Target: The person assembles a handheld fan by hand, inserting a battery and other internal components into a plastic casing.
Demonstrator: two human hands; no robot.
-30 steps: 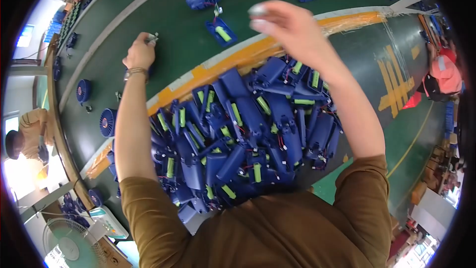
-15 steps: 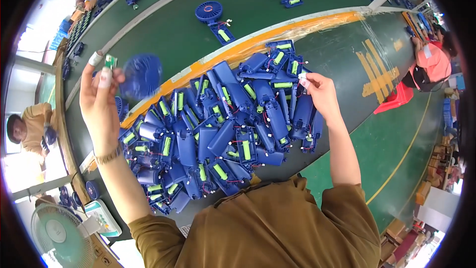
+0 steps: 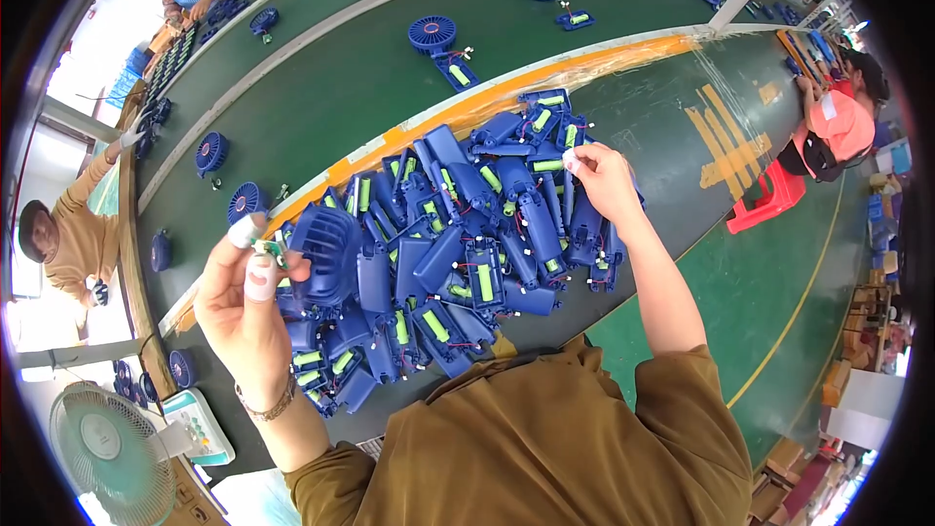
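My left hand (image 3: 243,307), with white wraps on thumb and finger, pinches a small green circuit board (image 3: 270,251). A round blue fan head (image 3: 326,251) hangs beside that board, over the left part of a heap of blue handle shells (image 3: 438,263). Many shells hold light-green battery cells (image 3: 485,282) with thin red wires and white plugs. Over the heap's far right edge is my right hand (image 3: 612,185), thumb and finger pressed together next to a shell with a battery. Whatever lies between those fingertips is too small to make out.
Beyond the orange-taped rail (image 3: 390,139), a green belt (image 3: 331,68) carries fan heads (image 3: 431,34), some wired to battery shells. Co-workers sit at far left, left and right. A white desk fan (image 3: 107,438) stands at lower left; a red stool (image 3: 769,197) is at right.
My left hand has come nearer and slightly right, bringing the fan head over the heap. My right hand has shifted slightly left. Fan heads on the belt have moved right; the left co-worker's arm now reaches out.
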